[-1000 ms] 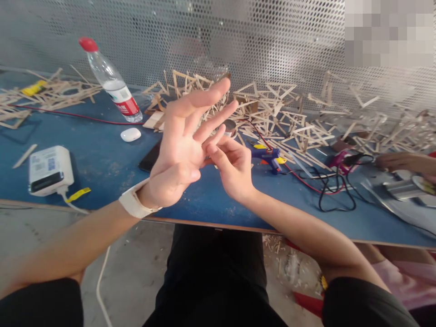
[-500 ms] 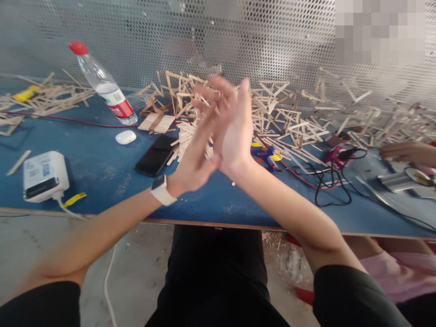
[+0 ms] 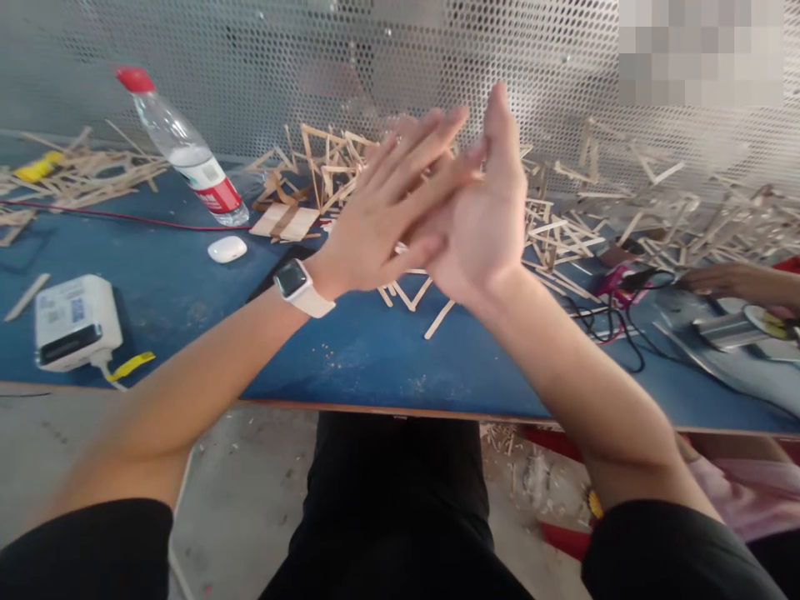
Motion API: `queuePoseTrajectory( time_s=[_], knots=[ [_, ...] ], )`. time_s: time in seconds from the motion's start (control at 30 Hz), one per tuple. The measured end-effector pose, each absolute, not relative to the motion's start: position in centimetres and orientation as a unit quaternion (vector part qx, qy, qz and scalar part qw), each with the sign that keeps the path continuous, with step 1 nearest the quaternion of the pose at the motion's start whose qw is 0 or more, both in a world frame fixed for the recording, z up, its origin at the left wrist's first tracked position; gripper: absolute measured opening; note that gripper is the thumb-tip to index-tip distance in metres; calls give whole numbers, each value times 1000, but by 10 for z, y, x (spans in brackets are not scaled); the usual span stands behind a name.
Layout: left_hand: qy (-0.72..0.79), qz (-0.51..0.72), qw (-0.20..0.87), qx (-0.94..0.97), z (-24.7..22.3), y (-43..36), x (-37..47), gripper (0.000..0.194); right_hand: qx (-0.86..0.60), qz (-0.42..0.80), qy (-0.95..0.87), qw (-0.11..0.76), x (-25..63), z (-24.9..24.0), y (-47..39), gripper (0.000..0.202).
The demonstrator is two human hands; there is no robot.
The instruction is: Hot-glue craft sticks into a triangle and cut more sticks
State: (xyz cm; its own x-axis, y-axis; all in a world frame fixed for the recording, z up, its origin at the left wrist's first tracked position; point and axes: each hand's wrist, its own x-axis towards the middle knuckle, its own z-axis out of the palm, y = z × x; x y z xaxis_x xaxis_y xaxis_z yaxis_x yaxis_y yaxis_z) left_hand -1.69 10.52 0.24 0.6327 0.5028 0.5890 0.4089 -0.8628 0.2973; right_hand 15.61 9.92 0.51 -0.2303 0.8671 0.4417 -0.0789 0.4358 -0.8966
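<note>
Over the blue table [image 3: 368, 358], my left hand [image 3: 381, 212] lies across the palm of my right hand [image 3: 484, 217]. The left fingers are stretched out and spread; the right palm is flat with its thumb or finger edge pointing up. No object shows in either hand. A pale smartwatch [image 3: 303, 287] is on my left wrist. Below and behind the hands lie wooden sticks [image 3: 437, 321], some joined into angled frames. A dark phone [image 3: 275, 271] is partly covered by my left wrist.
A water bottle [image 3: 216, 192] with a red cap, a white earbud case [image 3: 227, 249] and a white power bank [image 3: 78, 321] stand to the left. At right are black cables [image 3: 625, 333], a wire spool [image 3: 731, 329] and another person's hand [image 3: 737, 279]. A perforated metal panel [image 3: 300, 67] rises behind.
Both hands have moved right and slightly up, with the left hand sliding over the right palm. Sticks near the table's middle now show below them; my right hand covers the blue glue gun.
</note>
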Motion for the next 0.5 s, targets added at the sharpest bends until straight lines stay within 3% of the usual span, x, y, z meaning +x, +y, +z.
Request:
queuePoseTrajectory(
  time_s=[0.1,0.2,0.23,0.33,0.5],
  knots=[
    [283,300,29,911,-18,124,-36,65,-297,415,-675,533,185,-5,68,59],
    [274,223,30,935,-51,129,-55,62,-329,201,-842,377,219,-32,48,25],
    [264,197,32,944,-62,130,-59,61,-325,121,-887,305,230,-42,45,31],
    [256,141,28,956,-86,132,-66,55,-288,107,-931,199,260,-64,44,35],
    [272,108,21,956,-95,146,-77,44,-276,110,-944,143,280,-79,54,28]
  ],
)
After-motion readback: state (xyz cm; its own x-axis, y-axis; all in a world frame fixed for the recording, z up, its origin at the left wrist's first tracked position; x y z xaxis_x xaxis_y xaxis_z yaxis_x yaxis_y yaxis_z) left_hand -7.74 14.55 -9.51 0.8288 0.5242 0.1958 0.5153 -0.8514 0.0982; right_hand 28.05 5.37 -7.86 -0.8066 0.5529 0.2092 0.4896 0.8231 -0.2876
